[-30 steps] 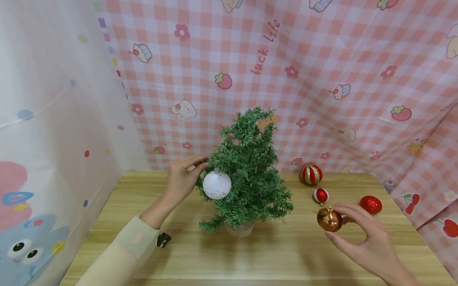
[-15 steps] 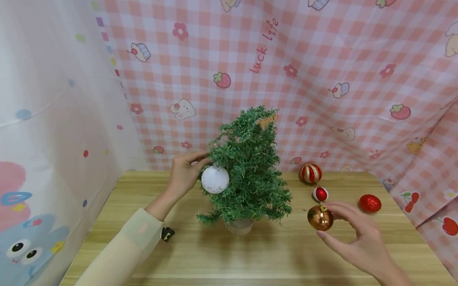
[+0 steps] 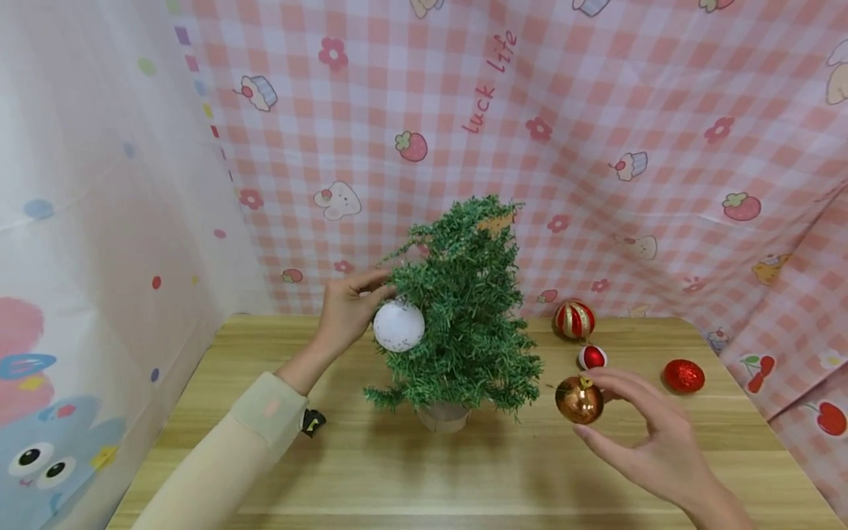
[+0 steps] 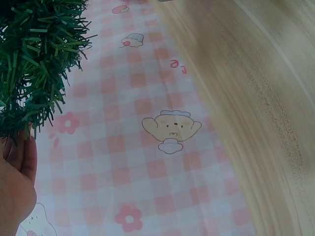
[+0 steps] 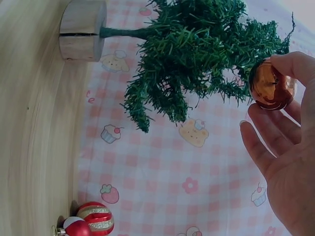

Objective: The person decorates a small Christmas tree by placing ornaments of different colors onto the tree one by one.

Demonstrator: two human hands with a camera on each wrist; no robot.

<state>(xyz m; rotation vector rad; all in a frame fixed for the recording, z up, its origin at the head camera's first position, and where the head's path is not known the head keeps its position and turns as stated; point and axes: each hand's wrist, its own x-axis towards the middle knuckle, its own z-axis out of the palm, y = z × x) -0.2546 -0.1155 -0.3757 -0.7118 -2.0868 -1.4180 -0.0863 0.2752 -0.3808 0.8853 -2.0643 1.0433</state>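
A small green artificial Christmas tree (image 3: 467, 309) stands mid-table on a round base (image 5: 82, 30). A white speckled bauble (image 3: 399, 325) hangs on its left side. My left hand (image 3: 347, 305) reaches in just behind that bauble and pinches a branch (image 4: 29, 105), its fingertips partly hidden by the needles. To the right of the tree, my right hand (image 3: 652, 434) holds a shiny copper bauble (image 3: 579, 400) between thumb and fingers, gold cap upward. In the right wrist view, the copper bauble (image 5: 271, 86) overlaps the upper part of the tree.
At the back right lie a red-and-gold striped bauble (image 3: 575, 320), a small red-and-white one (image 3: 592, 358) and a red glittery one (image 3: 684, 376). A small black object (image 3: 313, 422) shows by the left cuff. A checked cloth (image 3: 298, 147) hangs behind the wooden table (image 3: 503, 486).
My right hand has carried the copper bauble leftward, closer to the tree. My left hand has risen slightly and shifted right, and the white bauble sits a little higher.
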